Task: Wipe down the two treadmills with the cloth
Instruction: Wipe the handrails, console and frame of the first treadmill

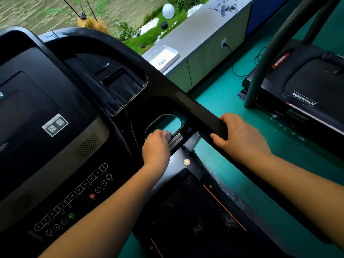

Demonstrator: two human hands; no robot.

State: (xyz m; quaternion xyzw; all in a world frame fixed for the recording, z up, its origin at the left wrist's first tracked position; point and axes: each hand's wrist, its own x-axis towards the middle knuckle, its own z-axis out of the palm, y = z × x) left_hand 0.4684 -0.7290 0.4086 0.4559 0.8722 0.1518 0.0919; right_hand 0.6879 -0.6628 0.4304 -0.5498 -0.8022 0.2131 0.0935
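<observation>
On my feed I see the left hand [156, 148] at the centre of the frame, fingers curled round a small white cloth [168, 135] and pressing it against the silver sensor bar [177, 141] of the near treadmill [46, 101], whose console fills the left side. The right hand [241, 139], right of centre, wraps the black handrail [202, 110], thumb beneath. The second treadmill [307, 86] stands at the upper right on the green floor [223, 101], well apart from both hands.

The left hand [156, 148] hides most of the cloth [168, 135]; the right edge crops the second treadmill [305, 86].
</observation>
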